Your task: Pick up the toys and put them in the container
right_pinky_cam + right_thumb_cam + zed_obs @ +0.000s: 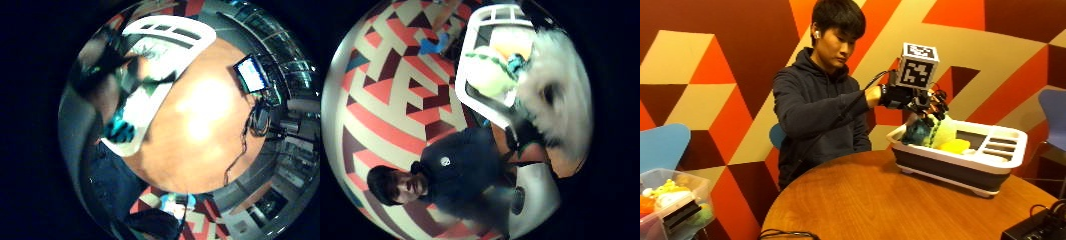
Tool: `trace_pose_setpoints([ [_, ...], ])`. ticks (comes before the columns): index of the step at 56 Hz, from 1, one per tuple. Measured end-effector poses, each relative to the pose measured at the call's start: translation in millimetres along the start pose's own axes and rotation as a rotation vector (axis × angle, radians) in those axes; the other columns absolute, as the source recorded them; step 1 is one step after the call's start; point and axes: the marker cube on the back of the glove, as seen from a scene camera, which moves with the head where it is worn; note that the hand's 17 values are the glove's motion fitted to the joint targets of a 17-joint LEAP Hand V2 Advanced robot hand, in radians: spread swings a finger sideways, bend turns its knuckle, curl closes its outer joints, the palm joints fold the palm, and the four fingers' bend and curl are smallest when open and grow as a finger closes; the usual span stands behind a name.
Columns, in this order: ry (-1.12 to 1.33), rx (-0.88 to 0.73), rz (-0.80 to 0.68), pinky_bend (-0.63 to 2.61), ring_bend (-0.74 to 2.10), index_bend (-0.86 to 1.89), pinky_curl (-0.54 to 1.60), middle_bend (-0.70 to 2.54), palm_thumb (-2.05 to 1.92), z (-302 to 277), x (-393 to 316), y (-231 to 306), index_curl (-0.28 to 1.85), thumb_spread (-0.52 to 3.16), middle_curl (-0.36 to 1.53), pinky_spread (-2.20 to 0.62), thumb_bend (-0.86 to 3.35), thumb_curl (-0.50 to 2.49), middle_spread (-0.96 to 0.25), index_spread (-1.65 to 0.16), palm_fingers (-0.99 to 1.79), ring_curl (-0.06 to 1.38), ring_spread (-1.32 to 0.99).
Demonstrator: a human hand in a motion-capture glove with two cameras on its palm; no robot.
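In the outside view my gloved right hand [914, 101] hangs over the left end of the white-rimmed, dark grey container [943, 172] on the round wooden table [859, 200]. Its fingers point down and hold the top of a teal and dark plush toy [917, 132], whose lower part is inside the container. A light green toy [944, 131] and a yellow toy [954, 146] lie in the container beside it. The thumb side palm view shows a white fluffy part of the toy [555, 95] close to the palm, above the green toy [487, 75] and the container rim [465, 65].
A clear bin [670, 200] with more toys stands at the lower left beside a blue chair [660, 145]. A black device [1039, 227] with cables sits at the table's right edge. A small screen [251, 72] stands at the table's rim.
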Motion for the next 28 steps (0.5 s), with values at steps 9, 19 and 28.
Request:
trace_pose_setpoints([
  [9, -0.081, 0.197, -0.010, 1.19, 0.59, 0.10, 0.45, 0.35, 0.37, -21.7, 4.8, 13.5, 0.64, 0.99, 0.62, -0.08, -0.06, 0.67, -0.09, -0.30, -0.24, 0.44, -0.12],
  [19, -0.095, 0.454, 0.013, 1.05, 0.47, 0.15, 0.39, 0.31, 0.23, -57.1, 19.7, 57.0, 0.55, 1.22, 0.57, 0.00, -0.02, 0.54, -0.04, -0.30, -0.09, 0.38, -0.04],
  [28, 0.048, 0.574, -0.028, 0.92, 0.44, 0.18, 0.34, 0.34, 0.26, -46.9, 27.5, 113.1, 0.52, 1.32, 0.56, 0.04, 0.00, 0.48, -0.03, -0.29, -0.01, 0.36, -0.02],
])
